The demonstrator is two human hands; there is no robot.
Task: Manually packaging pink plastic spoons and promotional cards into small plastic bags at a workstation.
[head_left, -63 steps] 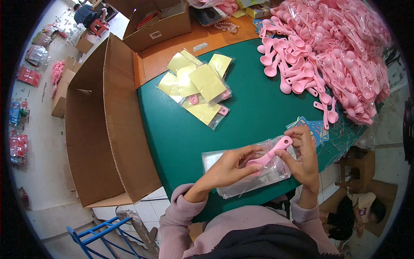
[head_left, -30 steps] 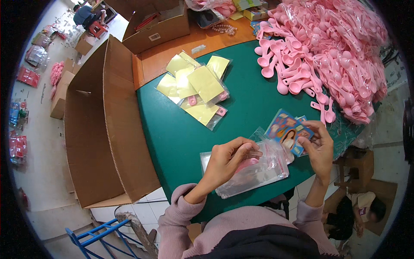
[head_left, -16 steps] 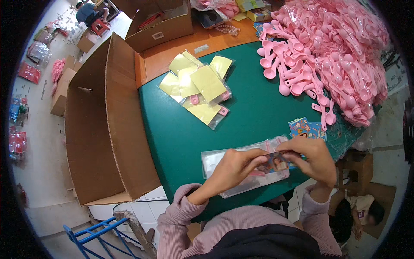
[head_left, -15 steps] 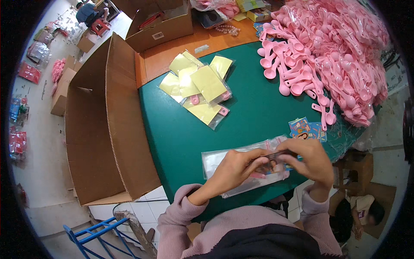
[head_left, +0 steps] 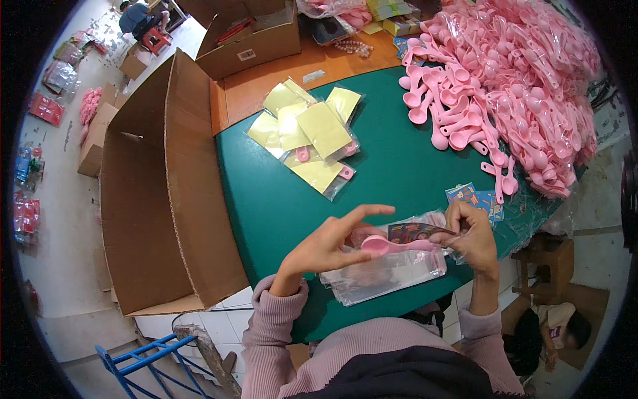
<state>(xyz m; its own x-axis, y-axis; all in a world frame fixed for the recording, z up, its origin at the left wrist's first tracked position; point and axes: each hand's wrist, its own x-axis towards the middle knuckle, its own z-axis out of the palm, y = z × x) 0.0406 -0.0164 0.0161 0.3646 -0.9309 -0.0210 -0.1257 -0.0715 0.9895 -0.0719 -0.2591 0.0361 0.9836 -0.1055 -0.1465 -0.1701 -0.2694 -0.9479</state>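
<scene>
My right hand (head_left: 473, 238) is closed around the right end of a small printed card (head_left: 412, 231). A pink measuring spoon (head_left: 402, 246) lies along the card's near side, its handle end at my right fingers. Around the spoon's bowl, my left hand (head_left: 325, 245) has its thumb and index finger spread wide, with no clear grip on it. Beneath both hands a stack of clear plastic bags (head_left: 392, 279) rests on the green table (head_left: 392, 173). Just beyond my right hand are several blue printed cards (head_left: 470, 194).
A large heap of pink spoons (head_left: 525, 86) covers the far right. Bags with yellow cards (head_left: 322, 130) lie at the far middle. An open cardboard box (head_left: 199, 193) stands along the left edge. Other people (head_left: 139, 20) sit at the far left and lower right (head_left: 555, 329).
My left hand has drawn back to the left and its fingers have spread. The card and pink spoon now show plainly at my right hand, which has shifted slightly.
</scene>
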